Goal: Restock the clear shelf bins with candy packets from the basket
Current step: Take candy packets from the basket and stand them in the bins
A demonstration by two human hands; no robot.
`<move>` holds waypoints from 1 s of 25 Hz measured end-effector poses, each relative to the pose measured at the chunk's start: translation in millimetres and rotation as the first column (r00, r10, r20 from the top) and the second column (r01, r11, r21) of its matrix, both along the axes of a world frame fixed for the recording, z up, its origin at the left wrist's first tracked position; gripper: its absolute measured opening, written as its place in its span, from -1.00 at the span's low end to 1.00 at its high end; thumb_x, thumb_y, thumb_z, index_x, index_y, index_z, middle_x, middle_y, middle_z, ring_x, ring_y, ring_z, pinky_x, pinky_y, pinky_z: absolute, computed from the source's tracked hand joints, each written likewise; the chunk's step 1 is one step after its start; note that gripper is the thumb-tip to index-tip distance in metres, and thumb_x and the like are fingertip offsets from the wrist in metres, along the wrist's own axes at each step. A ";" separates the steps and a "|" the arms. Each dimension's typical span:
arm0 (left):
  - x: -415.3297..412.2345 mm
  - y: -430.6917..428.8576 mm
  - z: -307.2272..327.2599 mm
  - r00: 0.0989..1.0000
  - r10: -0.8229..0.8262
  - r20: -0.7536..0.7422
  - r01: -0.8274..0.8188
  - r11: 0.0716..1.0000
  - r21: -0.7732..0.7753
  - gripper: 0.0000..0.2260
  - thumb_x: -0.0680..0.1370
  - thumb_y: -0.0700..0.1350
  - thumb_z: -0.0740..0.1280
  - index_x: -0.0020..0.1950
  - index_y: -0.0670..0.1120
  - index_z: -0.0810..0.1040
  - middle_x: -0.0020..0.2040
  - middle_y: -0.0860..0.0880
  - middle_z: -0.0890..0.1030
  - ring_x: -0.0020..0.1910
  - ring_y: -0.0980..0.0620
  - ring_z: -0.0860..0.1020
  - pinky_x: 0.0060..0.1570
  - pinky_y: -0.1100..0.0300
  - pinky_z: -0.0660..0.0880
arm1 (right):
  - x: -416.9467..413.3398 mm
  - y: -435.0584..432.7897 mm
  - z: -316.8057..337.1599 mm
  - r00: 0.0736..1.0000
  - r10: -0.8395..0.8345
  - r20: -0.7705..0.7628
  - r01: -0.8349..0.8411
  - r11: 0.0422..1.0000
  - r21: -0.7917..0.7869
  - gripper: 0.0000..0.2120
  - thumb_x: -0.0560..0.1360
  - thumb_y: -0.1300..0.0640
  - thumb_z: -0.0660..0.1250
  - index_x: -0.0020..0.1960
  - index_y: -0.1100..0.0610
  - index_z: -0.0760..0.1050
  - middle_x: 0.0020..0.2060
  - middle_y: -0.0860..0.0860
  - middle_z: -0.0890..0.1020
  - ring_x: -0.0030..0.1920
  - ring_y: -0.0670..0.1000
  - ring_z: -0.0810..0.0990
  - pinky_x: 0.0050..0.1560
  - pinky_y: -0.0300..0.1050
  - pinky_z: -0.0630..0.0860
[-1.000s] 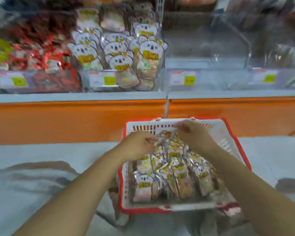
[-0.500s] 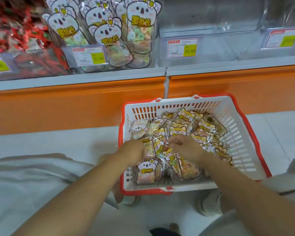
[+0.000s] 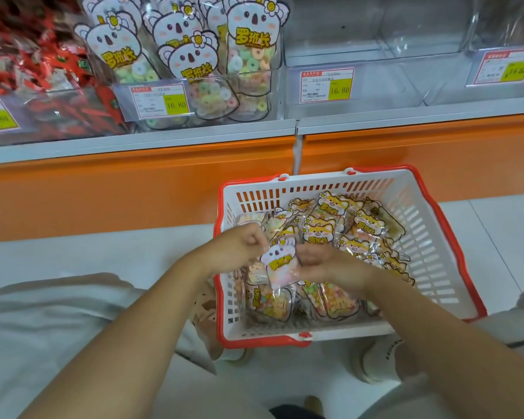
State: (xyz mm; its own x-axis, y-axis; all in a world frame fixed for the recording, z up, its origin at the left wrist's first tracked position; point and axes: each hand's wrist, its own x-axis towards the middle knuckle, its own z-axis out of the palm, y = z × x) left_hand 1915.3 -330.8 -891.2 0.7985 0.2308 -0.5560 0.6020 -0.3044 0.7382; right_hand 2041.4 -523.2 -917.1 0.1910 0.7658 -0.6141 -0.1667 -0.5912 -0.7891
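Observation:
A white basket with a red rim (image 3: 430, 261) sits on the floor below the shelf, full of several candy packets (image 3: 330, 225) with orange dog faces. Over its left half, both hands hold one koala-faced candy packet (image 3: 277, 261). My left hand (image 3: 239, 247) pinches its upper left edge and my right hand (image 3: 318, 263) grips its right side. Above, a clear shelf bin (image 3: 224, 95) holds several koala packets standing upright. To its right, the clear bin (image 3: 375, 65) with a price tag looks bare inside.
A bin of red-wrapped sweets (image 3: 40, 86) stands at the far left of the shelf. An orange panel (image 3: 133, 189) runs under the grey shelf edge. My knees in light trousers flank the basket, and a white shoe (image 3: 375, 361) lies by its near right corner.
The camera has tilted down and come closer. My hands moved from rummaging among the packets to lifting one koala packet between them above the pile.

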 end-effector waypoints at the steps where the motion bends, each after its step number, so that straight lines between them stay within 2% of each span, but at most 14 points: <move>1: 1.8 -0.2 1.3 0.989 0.142 0.032 -0.137 0.983 -0.123 -0.96 0.61 -0.11 0.32 -0.04 -0.05 0.51 0.08 -0.01 0.58 -0.01 0.02 0.62 0.13 0.07 0.57 | -5.5 3.6 -3.5 0.999 -0.037 0.010 0.037 0.999 0.012 -0.65 0.50 0.06 0.42 0.28 -0.02 0.51 0.12 -0.10 0.66 0.14 -0.10 0.61 0.14 -0.11 0.54; 3: 4.2 -3.1 1.8 0.933 0.357 0.046 -0.326 0.892 -0.314 -0.89 0.56 -0.12 0.39 0.06 -0.04 0.52 0.15 -0.07 0.59 0.00 0.01 0.62 0.11 0.08 0.58 | -13.6 16.2 0.5 0.971 -0.222 0.088 0.219 0.975 0.041 -0.78 0.53 0.05 0.39 0.14 0.11 0.58 0.01 -0.02 0.67 -0.02 -0.03 0.63 -0.06 -0.07 0.63; 5: 3.3 -4.6 1.8 0.888 0.460 0.023 -0.406 0.805 -0.432 -0.79 0.52 -0.16 0.43 0.12 0.00 0.51 0.13 -0.07 0.62 -0.06 0.06 0.62 -0.01 0.13 0.55 | -14.8 31.2 6.0 0.937 -0.333 0.108 0.326 0.942 0.073 -0.74 0.55 -0.01 0.36 0.04 0.18 0.58 -0.02 0.10 0.62 -0.16 0.10 0.57 -0.28 -0.13 0.59; 8: -2.3 10.1 7.1 0.814 0.580 0.039 -0.516 0.751 -0.412 -0.75 0.51 -0.24 0.42 0.14 -0.04 0.52 0.08 -0.11 0.67 -0.17 0.06 0.68 -0.13 0.10 0.60 | -5.2 50.0 3.4 0.922 -0.387 0.008 0.387 0.922 -0.029 -0.66 0.61 -0.08 0.22 0.10 0.19 0.54 0.02 0.20 0.61 -0.21 0.20 0.63 -0.36 -0.12 0.57; 9: -6.7 19.0 9.3 0.785 0.616 0.056 -0.552 0.739 -0.387 -0.74 0.51 -0.23 0.42 0.16 -0.06 0.52 0.08 -0.11 0.67 -0.16 0.06 0.69 -0.13 0.11 0.62 | -1.7 55.3 -5.1 0.939 -0.331 0.093 0.340 0.933 -0.114 -0.63 0.62 -0.07 0.20 0.12 0.23 0.54 -0.02 0.21 0.63 -0.23 0.18 0.63 -0.34 -0.09 0.57; 10: -12.2 27.3 11.1 0.764 0.642 0.073 -0.576 0.728 -0.371 -0.75 0.51 -0.23 0.41 0.17 -0.07 0.53 0.07 -0.09 0.67 -0.19 0.09 0.68 -0.18 0.16 0.62 | -1.2 60.2 -13.5 0.955 -0.186 0.230 0.238 0.945 -0.225 -0.62 0.62 -0.05 0.20 0.07 0.28 0.55 -0.09 0.21 0.64 -0.23 0.17 0.63 -0.28 -0.05 0.56; 12: -22.4 37.5 13.9 0.737 0.670 0.089 -0.601 0.709 -0.369 -0.78 0.53 -0.21 0.40 0.16 -0.10 0.55 0.00 -0.05 0.67 -0.27 0.14 0.65 -0.34 0.28 0.55 | -11.5 69.1 -31.3 0.892 0.160 0.422 0.046 0.897 -0.439 -0.57 0.58 -0.13 0.23 -0.18 0.26 0.48 -0.31 0.14 0.56 -0.25 0.14 0.60 -0.19 -0.05 0.51; 13: -26.0 39.6 14.4 0.724 0.685 0.084 -0.614 0.695 -0.375 -0.79 0.53 -0.20 0.39 0.16 -0.11 0.54 -0.03 -0.05 0.66 -0.28 0.13 0.63 -0.38 0.31 0.51 | -20.1 74.0 -38.1 0.841 0.265 0.471 0.015 0.860 -0.511 -0.51 0.54 -0.22 0.24 -0.24 0.21 0.40 -0.36 0.08 0.50 -0.29 0.10 0.55 -0.19 -0.09 0.48; 16: -33.2 44.3 8.3 0.660 0.748 0.066 -0.669 0.626 -0.401 -0.90 0.55 -0.18 0.36 0.04 -0.04 0.51 -0.03 -0.08 0.65 -0.16 0.04 0.65 -0.28 0.26 0.53 | -42.3 87.7 -47.7 0.783 0.334 0.525 0.020 0.830 -0.557 -0.47 0.45 -0.33 0.30 -0.25 0.16 0.34 -0.37 0.00 0.48 -0.31 0.01 0.51 -0.31 -0.18 0.43; 18: -34.4 46.8 4.8 0.639 0.768 0.047 -0.678 0.591 -0.436 -0.91 0.58 -0.17 0.33 0.06 -0.03 0.49 0.06 -0.15 0.65 0.00 -0.07 0.64 -0.05 0.09 0.55 | -39.6 88.1 -47.8 0.873 0.187 0.450 0.068 0.867 -0.493 -0.53 0.46 -0.18 0.41 -0.32 0.11 0.25 -0.43 0.00 0.41 -0.43 -0.04 0.45 -0.41 -0.21 0.38; 20: -34.7 45.4 5.0 0.636 0.772 0.019 -0.670 0.564 -0.483 -0.89 0.60 -0.18 0.30 0.13 -0.07 0.48 0.08 -0.14 0.65 -0.02 -0.05 0.64 -0.15 0.14 0.57 | -27.1 78.7 -38.0 0.963 -0.150 0.226 0.228 0.898 -0.376 -0.65 0.44 0.07 0.49 -0.21 0.16 0.32 -0.35 0.04 0.50 -0.42 -0.03 0.55 -0.43 -0.17 0.47; 22: -32.1 40.6 2.0 0.639 0.769 -0.013 -0.670 0.549 -0.499 -0.89 0.61 -0.19 0.28 0.14 -0.14 0.49 0.04 -0.13 0.66 -0.08 -0.01 0.64 -0.30 0.24 0.57 | -12.6 59.2 -22.0 0.924 -0.383 0.003 0.366 0.880 -0.304 -0.63 0.41 0.24 0.51 0.07 0.25 0.37 -0.06 0.15 0.59 -0.17 0.14 0.68 -0.27 -0.04 0.63; 23: -30.2 37.6 0.9 0.645 0.764 -0.027 -0.672 0.550 -0.497 -0.92 0.61 -0.19 0.28 0.09 -0.16 0.50 0.01 -0.13 0.66 -0.09 -0.01 0.64 -0.30 0.24 0.57 | -5.5 49.1 -15.2 0.910 -0.414 -0.018 0.394 0.878 -0.273 -0.59 0.40 0.26 0.51 0.14 0.26 0.39 0.03 0.19 0.60 -0.07 0.20 0.67 -0.18 0.03 0.65; 25: -27.5 33.1 -0.2 0.654 0.754 -0.055 -0.672 0.546 -0.500 -0.95 0.61 -0.19 0.29 -0.04 -0.15 0.50 -0.04 -0.15 0.68 -0.09 -0.05 0.64 -0.26 0.21 0.56 | 7.9 35.2 -4.2 0.894 -0.448 -0.021 0.437 0.882 -0.178 -0.54 0.35 0.26 0.53 0.15 0.28 0.41 0.04 0.20 0.65 0.00 0.22 0.66 0.02 0.17 0.62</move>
